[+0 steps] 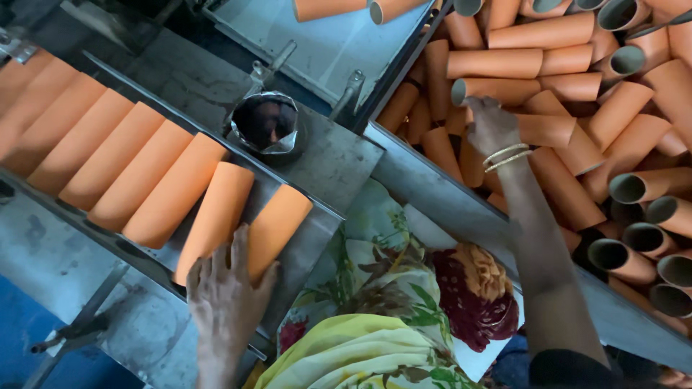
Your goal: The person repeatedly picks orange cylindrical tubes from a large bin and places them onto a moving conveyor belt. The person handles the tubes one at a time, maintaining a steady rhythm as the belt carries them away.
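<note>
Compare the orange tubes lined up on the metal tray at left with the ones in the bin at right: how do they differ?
The tray tubes lie side by side in one neat row; the bin tubes are heaped at mixed angles. The tray tubes show only their sides, while many bin tubes show open grey ends. The left hand rests on the tray tubes' near end; the right hand reaches into the bin tubes. Both sets are the same kind of orange tube.

Factory floor: metal feed chute (339,155), bin (440,191) of orange tubes (555,32).
</note>
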